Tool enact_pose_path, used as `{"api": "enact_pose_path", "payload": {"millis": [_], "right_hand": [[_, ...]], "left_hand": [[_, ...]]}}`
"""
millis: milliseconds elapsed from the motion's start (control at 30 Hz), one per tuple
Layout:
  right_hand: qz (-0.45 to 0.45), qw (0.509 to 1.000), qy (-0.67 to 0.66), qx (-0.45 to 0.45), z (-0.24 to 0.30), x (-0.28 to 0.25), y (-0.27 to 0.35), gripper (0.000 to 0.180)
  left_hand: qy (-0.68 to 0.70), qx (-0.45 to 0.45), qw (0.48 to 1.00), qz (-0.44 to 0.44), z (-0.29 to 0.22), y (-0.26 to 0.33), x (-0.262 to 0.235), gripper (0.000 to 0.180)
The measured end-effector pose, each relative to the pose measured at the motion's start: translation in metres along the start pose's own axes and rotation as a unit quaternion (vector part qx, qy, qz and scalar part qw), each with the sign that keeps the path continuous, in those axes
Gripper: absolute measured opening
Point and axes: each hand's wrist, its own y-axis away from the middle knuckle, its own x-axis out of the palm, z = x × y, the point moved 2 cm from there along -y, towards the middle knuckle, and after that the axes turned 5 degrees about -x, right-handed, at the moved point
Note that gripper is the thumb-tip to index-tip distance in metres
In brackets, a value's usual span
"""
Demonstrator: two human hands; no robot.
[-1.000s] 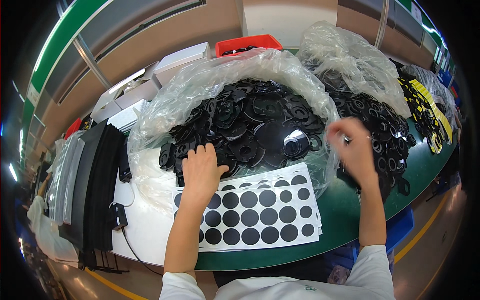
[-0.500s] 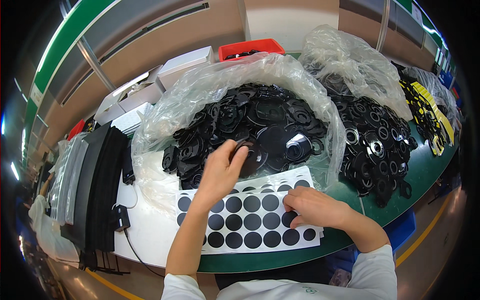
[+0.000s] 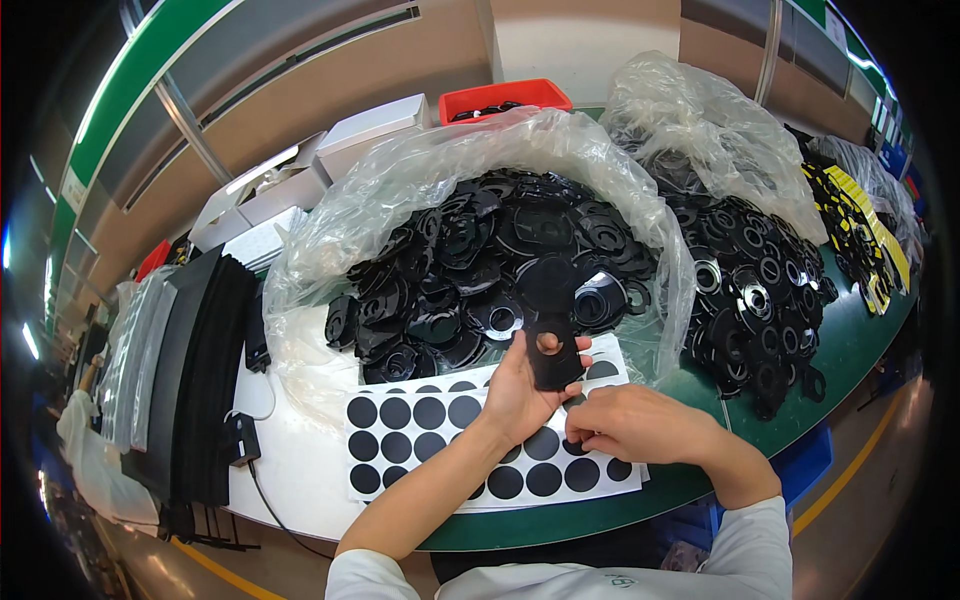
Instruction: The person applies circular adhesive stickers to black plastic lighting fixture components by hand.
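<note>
Plate (image 3: 555, 373), black with a round hole, sits in the left hand (image 3: 518, 398), fingers closed about it, over the sticker sheet (image 3: 413, 428). It looks light, thin and fairly stiff, probably easily scratched; its edges seem the safest hold. The right hand (image 3: 632, 424) bunches its fingertips over the sheet; whether they pinch a sticker, I cannot tell.

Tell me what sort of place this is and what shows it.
Probably a factory assembly station: a green-topped work table bears many flat, glossy black parts heaped in a clear plastic bag, with white sheets of round black discs in front.
</note>
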Motion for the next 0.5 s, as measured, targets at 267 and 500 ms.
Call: {"api": "enact_pose_path", "payload": {"millis": [267,500], "right_hand": [[-0.339,0.845,-0.412,-0.021,-0.035,-0.023,-0.005,0.015],[-0.336,0.843,-0.418,0.044,-0.068,0.005,-0.021,0.012]], "left_hand": [[-0.086,0.006,0.994,-0.065,0.001,0.002,0.01,0.056],[-0.102,-0.008,0.993,-0.058,0.003,0.002,0.006,0.057]]}}
